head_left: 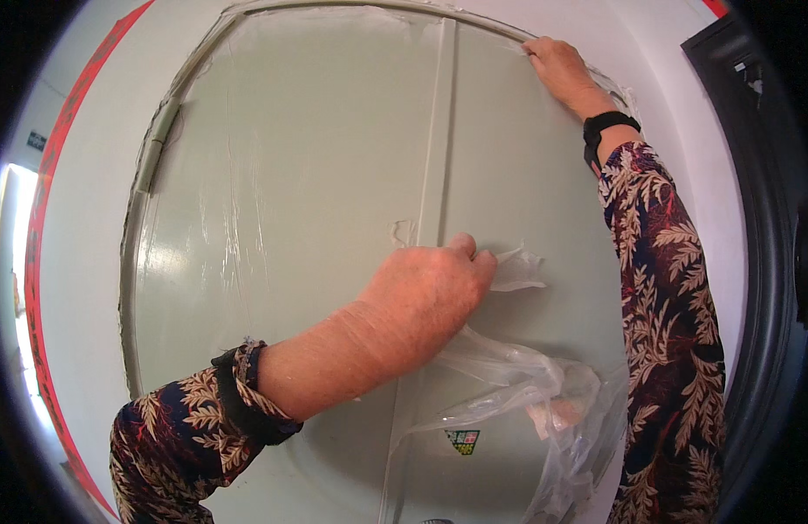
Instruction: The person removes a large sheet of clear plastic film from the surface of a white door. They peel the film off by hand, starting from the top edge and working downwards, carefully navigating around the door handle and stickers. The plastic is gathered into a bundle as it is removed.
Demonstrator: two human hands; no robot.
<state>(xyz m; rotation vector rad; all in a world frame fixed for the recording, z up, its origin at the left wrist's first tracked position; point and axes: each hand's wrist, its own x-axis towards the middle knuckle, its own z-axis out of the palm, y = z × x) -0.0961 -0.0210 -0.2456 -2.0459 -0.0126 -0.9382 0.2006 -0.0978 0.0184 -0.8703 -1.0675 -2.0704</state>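
Observation:
A pale green metal panel door (325,164), with a vertical seam strip (438,131) and a hinge (156,147) at its left edge, fills the middle of the head view. Clear plastic film (508,386) hangs crumpled over its lower right part and clings smoothly farther left. My left hand (430,295) is closed on the film at the middle, with a torn flap (523,270) sticking out beyond the fingers. Up at the panel's top right edge, my right hand (561,69) has its fingertips against the frame; whether they pinch film there is unclear.
White wall (83,216) surrounds the panel, with red tape (37,242) running down it at the left. At the far right stands a dark door frame (757,262). A small green and red sticker (463,442) is low on the panel.

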